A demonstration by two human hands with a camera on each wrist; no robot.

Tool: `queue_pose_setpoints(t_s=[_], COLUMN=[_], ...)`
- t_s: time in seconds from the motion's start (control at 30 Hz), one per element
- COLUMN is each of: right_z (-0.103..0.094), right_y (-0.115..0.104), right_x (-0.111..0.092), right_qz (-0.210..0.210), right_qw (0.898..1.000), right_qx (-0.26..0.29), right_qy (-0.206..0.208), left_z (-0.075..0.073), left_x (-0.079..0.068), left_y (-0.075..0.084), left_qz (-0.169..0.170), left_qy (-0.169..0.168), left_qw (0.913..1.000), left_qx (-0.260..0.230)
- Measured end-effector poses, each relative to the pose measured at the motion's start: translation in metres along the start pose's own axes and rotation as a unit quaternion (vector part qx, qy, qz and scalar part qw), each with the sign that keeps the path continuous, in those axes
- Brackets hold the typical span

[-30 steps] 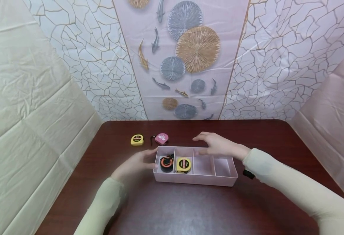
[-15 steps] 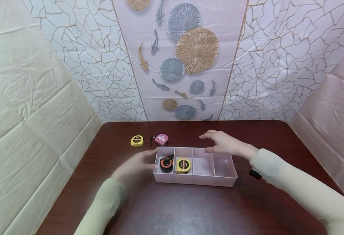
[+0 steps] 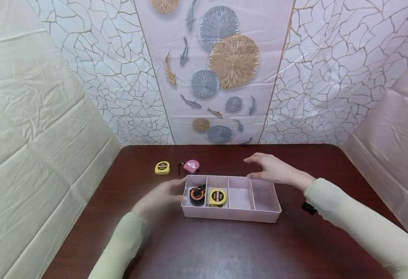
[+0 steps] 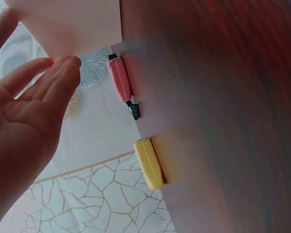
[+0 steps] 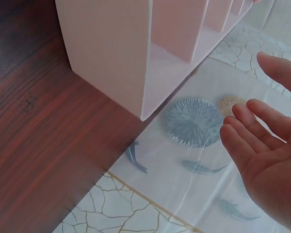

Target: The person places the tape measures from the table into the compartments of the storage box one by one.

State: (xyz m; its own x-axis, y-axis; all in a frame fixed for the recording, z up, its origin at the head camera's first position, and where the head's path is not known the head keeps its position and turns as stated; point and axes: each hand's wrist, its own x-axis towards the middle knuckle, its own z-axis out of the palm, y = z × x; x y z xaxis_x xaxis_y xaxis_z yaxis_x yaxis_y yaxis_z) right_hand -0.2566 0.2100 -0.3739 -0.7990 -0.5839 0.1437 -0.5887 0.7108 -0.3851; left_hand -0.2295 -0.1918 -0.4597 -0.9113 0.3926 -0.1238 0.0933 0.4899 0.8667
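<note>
The pale pink tray (image 3: pixel 232 214) has several compartments in a row. An orange-and-black tape measure (image 3: pixel 197 195) lies in its leftmost compartment. Beside that, in the second one, is a yellow tape measure (image 3: pixel 217 197). My left hand (image 3: pixel 160 197) rests at the tray's left end, fingertips and thumb spread across the end wall; the left wrist view shows fairly straight fingers (image 4: pixel 63 80) right at it. My right hand (image 3: pixel 275 169) hovers over the back rim toward the right with fingers loosely bent. It holds nothing, and in the right wrist view its fingers appear apart from the tray.
Behind the tray on the dark red table (image 3: pixel 211 248), a second yellow tape measure (image 3: pixel 162 167) and a pink tape measure (image 3: pixel 191 166) with a black strap (image 3: pixel 180 168) lie to the left. A patterned cloth (image 3: pixel 204 135) hangs along the back edge.
My right hand has moved right and away from the third compartment, with nothing in it. The left hand stays at the tray's end, and the tape measures lie where they were.
</note>
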Motion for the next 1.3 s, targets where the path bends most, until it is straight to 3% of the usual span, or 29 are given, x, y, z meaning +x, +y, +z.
queue_pose_setpoints(t_s=[0.53,0.93,1.3], right_z=[-0.016,-0.015,-0.008], right_y=[0.012,0.026,0.03], right_x=[-0.019,-0.035,-0.045], right_qz=[0.047,0.076,0.084], right_qw=[0.998,0.993,0.986], right_qx=[0.034,0.062,0.103], right_qy=[0.033,0.063,0.096], left_z=[0.0,0.001,0.0], left_x=[0.002,0.0,0.0], left_y=[0.0,0.0,-0.001], left_qz=[0.013,-0.001,0.01], left_qy=[-0.001,0.001,0.0], left_qw=[0.9998,1.0,0.9999], left_qx=[0.014,0.0,0.004])
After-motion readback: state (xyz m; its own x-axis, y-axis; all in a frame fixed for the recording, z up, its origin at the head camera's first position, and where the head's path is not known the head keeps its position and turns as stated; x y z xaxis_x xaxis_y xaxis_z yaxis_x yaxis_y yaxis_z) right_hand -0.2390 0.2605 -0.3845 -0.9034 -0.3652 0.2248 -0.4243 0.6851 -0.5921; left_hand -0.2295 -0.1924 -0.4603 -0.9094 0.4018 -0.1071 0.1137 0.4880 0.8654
